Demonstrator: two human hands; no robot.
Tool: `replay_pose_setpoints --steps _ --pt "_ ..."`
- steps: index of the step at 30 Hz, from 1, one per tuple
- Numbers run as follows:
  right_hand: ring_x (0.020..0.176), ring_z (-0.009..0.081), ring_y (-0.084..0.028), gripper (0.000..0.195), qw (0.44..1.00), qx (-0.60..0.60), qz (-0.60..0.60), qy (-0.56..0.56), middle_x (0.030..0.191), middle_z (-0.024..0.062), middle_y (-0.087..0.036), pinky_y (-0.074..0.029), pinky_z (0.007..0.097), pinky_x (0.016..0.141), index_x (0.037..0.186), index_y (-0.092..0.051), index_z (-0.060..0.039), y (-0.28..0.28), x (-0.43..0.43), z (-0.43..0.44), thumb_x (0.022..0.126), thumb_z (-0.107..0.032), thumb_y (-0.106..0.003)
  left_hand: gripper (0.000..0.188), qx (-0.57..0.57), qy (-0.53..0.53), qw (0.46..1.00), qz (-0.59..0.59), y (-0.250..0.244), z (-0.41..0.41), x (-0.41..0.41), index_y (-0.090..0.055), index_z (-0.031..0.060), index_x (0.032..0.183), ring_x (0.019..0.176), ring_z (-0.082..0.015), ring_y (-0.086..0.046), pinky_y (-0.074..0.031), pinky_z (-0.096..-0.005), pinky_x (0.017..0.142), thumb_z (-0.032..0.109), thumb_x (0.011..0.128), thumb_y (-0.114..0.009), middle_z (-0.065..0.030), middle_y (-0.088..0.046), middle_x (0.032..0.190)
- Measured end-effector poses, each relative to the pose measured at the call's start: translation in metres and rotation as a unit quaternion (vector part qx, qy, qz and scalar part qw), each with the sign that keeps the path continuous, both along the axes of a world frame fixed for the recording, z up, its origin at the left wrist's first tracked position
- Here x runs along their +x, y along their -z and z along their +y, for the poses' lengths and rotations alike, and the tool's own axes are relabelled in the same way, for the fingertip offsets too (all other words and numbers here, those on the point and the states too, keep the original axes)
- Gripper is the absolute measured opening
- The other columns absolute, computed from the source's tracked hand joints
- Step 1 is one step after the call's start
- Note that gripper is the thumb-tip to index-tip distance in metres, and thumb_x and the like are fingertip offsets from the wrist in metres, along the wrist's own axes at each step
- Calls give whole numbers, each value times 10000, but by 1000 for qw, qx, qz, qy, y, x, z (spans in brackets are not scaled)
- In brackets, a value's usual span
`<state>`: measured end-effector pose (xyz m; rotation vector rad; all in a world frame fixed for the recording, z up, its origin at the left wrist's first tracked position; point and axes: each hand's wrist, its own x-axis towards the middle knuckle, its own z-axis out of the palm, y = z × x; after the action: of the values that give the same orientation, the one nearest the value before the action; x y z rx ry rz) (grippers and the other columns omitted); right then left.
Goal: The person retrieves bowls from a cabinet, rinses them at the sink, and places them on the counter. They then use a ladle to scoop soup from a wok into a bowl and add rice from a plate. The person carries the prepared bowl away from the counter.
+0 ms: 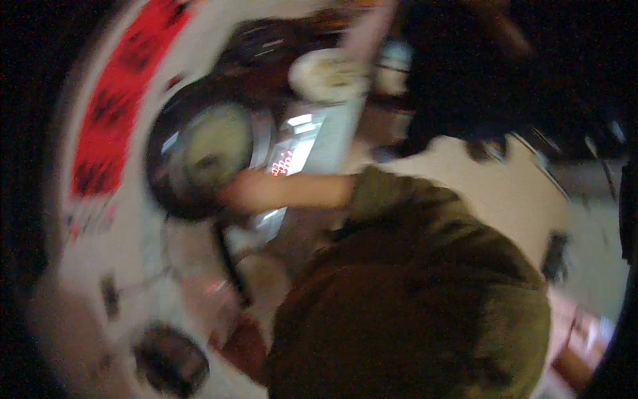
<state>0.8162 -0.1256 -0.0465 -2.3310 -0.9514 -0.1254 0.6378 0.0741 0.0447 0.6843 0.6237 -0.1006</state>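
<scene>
Motion blur covers the whole view. My right hand (244, 192) reaches from an olive sleeve to the near rim of a dark round pan (159, 184). Pale yellow contents (219, 134) lie inside, with a small dark patch near the hand. Whether the fingers hold a utensil is too blurred to see. A long dark handle (232, 264) runs from the pan's side. Near its end is a shadowed reddish shape that appears to be my left hand (241, 344); its fingers cannot be made out. Beside the pan, a glossy panel bears a lit red display (282, 163).
A pale plate (304, 77) with food stands beyond the panel. A red strip with dark writing (107, 119) runs along the far side. A dark round object (169, 361) sits at lower left. What looks like another person's forearm (508, 32) shows at upper right.
</scene>
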Motion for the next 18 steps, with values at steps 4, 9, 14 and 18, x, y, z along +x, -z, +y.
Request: replay_pose_setpoints --steps 4,9,14,18 --pt "604 248 -585 98 982 56 -181 20 674 107 -592 -470 366 518 670 -588 -67 -5 2 11 648 -155 -550 549 12 59 998 -4 -4 -14 13 -387 107 1188 974 -261 -455 -400 -347 737 306 705 -556 -94 -441 1168" --pt "566 264 -599 101 988 -57 -110 88 596 124 -593 -447 390 451 597 -619 -57 -11 -10 31 585 -153 -589 558 -5 135 991 2 11 -37 36 -378 109 1196 1000 -259 -442 -402 -352 741 304 704 -556 -93 -433 1178" --pt "581 275 -597 126 956 145 -171 190 597 137 -578 -461 394 481 649 -593 -36 14 -11 29 610 -154 -574 568 3 171 985 6 3 -39 39 -370 112 1205 1026 -257 -429 -404 -356 745 302 703 -557 -91 -424 1187" --pt "751 281 -580 306 963 194 -81 167 879 167 -580 -474 409 595 969 -553 -31 13 -10 27 687 -145 -520 575 -17 113 993 15 -17 -16 37 -363 114 1211 1047 -255 -419 -405 -360 749 300 703 -558 -90 -417 1195"
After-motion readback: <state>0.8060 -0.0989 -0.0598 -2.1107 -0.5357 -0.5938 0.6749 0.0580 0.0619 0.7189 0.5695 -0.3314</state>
